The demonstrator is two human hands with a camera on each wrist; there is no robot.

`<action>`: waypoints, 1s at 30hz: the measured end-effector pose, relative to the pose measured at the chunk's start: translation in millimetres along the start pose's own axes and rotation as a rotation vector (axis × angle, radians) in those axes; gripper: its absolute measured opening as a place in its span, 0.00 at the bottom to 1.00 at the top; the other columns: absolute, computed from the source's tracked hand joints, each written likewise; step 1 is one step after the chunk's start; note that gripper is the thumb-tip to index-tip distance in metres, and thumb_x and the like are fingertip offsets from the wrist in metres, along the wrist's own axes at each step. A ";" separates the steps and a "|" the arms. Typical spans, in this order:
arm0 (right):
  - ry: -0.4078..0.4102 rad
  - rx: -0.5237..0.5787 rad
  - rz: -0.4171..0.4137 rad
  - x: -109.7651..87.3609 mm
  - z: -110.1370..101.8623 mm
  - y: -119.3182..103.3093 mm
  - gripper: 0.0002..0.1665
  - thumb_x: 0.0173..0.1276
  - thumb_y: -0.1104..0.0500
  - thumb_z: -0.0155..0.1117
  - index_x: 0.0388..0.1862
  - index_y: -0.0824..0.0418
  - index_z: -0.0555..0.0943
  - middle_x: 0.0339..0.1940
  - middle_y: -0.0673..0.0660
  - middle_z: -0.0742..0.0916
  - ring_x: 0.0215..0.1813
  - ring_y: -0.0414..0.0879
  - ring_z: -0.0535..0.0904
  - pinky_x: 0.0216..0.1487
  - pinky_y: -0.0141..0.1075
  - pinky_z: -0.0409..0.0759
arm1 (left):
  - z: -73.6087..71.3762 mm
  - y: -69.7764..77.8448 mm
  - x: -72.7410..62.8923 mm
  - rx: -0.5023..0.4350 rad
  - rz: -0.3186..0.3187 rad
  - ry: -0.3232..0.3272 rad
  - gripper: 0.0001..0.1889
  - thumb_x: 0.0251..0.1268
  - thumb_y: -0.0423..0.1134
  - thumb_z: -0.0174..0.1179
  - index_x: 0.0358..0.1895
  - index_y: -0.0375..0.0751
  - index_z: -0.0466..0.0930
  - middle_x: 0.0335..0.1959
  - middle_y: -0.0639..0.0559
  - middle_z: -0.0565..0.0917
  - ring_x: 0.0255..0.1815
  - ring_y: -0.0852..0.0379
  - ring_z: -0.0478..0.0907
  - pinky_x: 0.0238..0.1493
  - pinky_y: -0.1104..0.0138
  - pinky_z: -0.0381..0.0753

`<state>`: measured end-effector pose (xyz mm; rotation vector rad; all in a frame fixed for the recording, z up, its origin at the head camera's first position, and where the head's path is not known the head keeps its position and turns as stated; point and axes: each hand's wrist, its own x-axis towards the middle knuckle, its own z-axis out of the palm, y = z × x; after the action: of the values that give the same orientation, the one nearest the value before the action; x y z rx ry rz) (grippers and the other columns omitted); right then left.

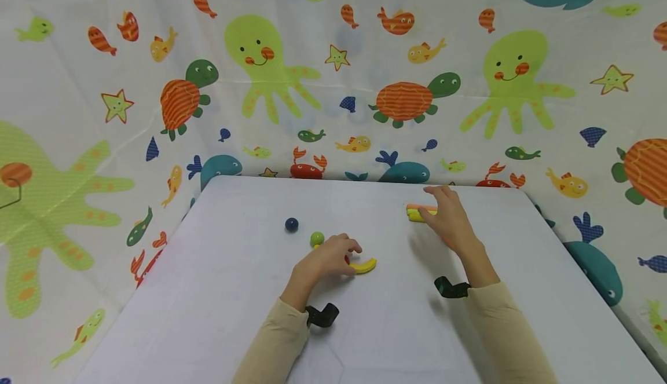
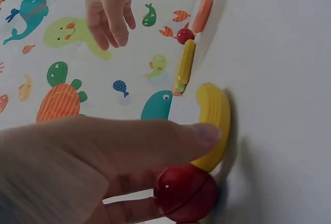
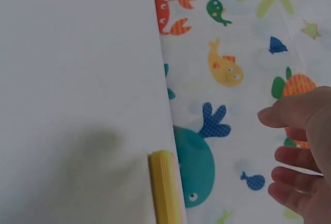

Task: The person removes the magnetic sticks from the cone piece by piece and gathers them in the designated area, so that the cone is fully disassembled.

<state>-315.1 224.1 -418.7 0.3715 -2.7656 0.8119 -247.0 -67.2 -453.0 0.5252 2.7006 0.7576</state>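
My left hand [image 1: 325, 258] is low over the table, its thumb and fingers apart around a shiny red ball [image 2: 187, 194]. In the left wrist view the thumb overlaps a yellow toy banana [image 2: 213, 111], which lies against the red ball. Whether the thumb touches the banana I cannot tell. My right hand [image 1: 452, 220] hovers with spread fingers by a yellow stick-like piece [image 1: 415, 216] and an orange one [image 1: 417, 206], lying side by side. The right wrist view shows nothing between its fingers, with the yellow piece [image 3: 165, 190] below.
A dark blue ball [image 1: 292, 225] and a green ball [image 1: 317, 238] lie left of and beyond the left hand. A bit of yellow shows beside the green ball, mostly hidden. The white table [image 1: 234, 291] ends at a sea-animal printed cloth [image 1: 344, 88] behind.
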 end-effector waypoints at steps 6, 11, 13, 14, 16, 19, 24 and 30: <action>-0.019 0.030 -0.042 -11.0 13.2 -12.8 0.31 0.67 0.55 0.67 0.67 0.61 0.74 0.67 0.65 0.76 0.70 0.62 0.68 0.67 0.61 0.72 | -6.7 -3.6 -4.8 -0.006 -0.018 -0.002 0.21 0.56 0.37 0.71 0.56 0.48 0.83 0.47 0.52 0.79 0.44 0.56 0.73 0.46 0.64 0.79; -0.010 0.032 -0.130 -18.0 25.6 -19.9 0.28 0.66 0.53 0.68 0.63 0.62 0.77 0.63 0.63 0.80 0.67 0.59 0.72 0.67 0.58 0.73 | -10.4 -6.2 -10.0 -0.018 -0.045 -0.020 0.21 0.57 0.33 0.70 0.56 0.47 0.82 0.49 0.51 0.80 0.47 0.55 0.74 0.52 0.60 0.81; -0.001 0.035 -0.171 -20.9 30.6 -22.3 0.28 0.66 0.52 0.68 0.62 0.62 0.78 0.62 0.62 0.81 0.65 0.59 0.74 0.65 0.57 0.76 | -10.6 -7.1 -11.0 -0.014 -0.051 -0.024 0.21 0.57 0.32 0.69 0.55 0.47 0.82 0.49 0.51 0.80 0.49 0.55 0.74 0.54 0.59 0.82; 0.000 0.037 -0.185 -22.3 33.3 -23.3 0.28 0.66 0.52 0.68 0.62 0.63 0.78 0.61 0.62 0.82 0.64 0.58 0.75 0.64 0.57 0.77 | -10.7 -7.3 -11.2 -0.012 -0.050 -0.024 0.20 0.58 0.31 0.69 0.55 0.47 0.82 0.49 0.51 0.81 0.49 0.55 0.74 0.54 0.59 0.82; -0.007 0.036 -0.200 -25.4 38.2 -25.2 0.27 0.66 0.51 0.68 0.61 0.61 0.79 0.60 0.60 0.83 0.64 0.57 0.76 0.63 0.56 0.78 | -9.7 -7.7 -10.7 -0.001 -0.047 -0.021 0.19 0.58 0.31 0.69 0.54 0.46 0.83 0.48 0.51 0.81 0.49 0.55 0.75 0.54 0.59 0.82; -0.038 0.037 -0.207 -29.0 45.8 -27.1 0.27 0.66 0.50 0.68 0.61 0.60 0.79 0.59 0.58 0.83 0.64 0.56 0.76 0.63 0.55 0.78 | -7.8 -7.6 -8.6 0.024 -0.032 -0.010 0.18 0.59 0.32 0.69 0.53 0.45 0.83 0.46 0.51 0.82 0.47 0.56 0.75 0.54 0.60 0.82; -0.120 0.053 -0.230 -31.9 54.7 -32.7 0.26 0.66 0.51 0.69 0.61 0.60 0.80 0.59 0.57 0.83 0.65 0.55 0.75 0.66 0.55 0.76 | -4.6 -4.4 -3.8 0.052 -0.002 0.019 0.17 0.59 0.35 0.69 0.53 0.43 0.84 0.46 0.50 0.83 0.46 0.56 0.76 0.53 0.60 0.81; -0.237 0.072 -0.223 -34.2 61.2 -39.2 0.25 0.66 0.50 0.69 0.59 0.58 0.80 0.59 0.55 0.83 0.62 0.53 0.77 0.65 0.54 0.77 | 2.3 -0.4 2.6 0.055 -0.006 0.052 0.20 0.61 0.39 0.70 0.56 0.41 0.83 0.49 0.49 0.84 0.47 0.56 0.77 0.55 0.61 0.81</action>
<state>-280.3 164.3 -459.4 0.8231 -2.8409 0.8611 -248.5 -65.4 -455.5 0.5173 2.7765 0.7063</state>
